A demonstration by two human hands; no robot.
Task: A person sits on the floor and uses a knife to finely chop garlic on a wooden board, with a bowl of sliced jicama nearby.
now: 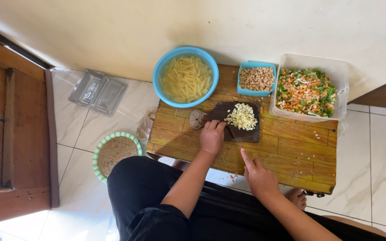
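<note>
The person sits on the floor at a low wooden bench [291, 151]. Their left hand [212, 136] lies curled on the near left edge of a dark cutting board [237, 132], fingers bent over what looks like a dark handle, though I cannot tell for sure what it grips. The right hand [259, 175] is released, fingers loose, resting on the near edge of the bench and holding nothing. On the board, just right of the left hand, sits a heap of pale diced bits [242, 117]. Beyond it, at the far side, stand a blue bowl of cut strips in water [186, 78], a small blue tub of brown cubes [257, 78] and a clear container of mixed chopped vegetables [305, 90].

The heap lies close to the board's right edge, so a careless push could scatter bits over the bench, where some crumbs already lie. The water bowl overhangs the far corner; a knock to the bench might tip it onto the tiles.
</note>
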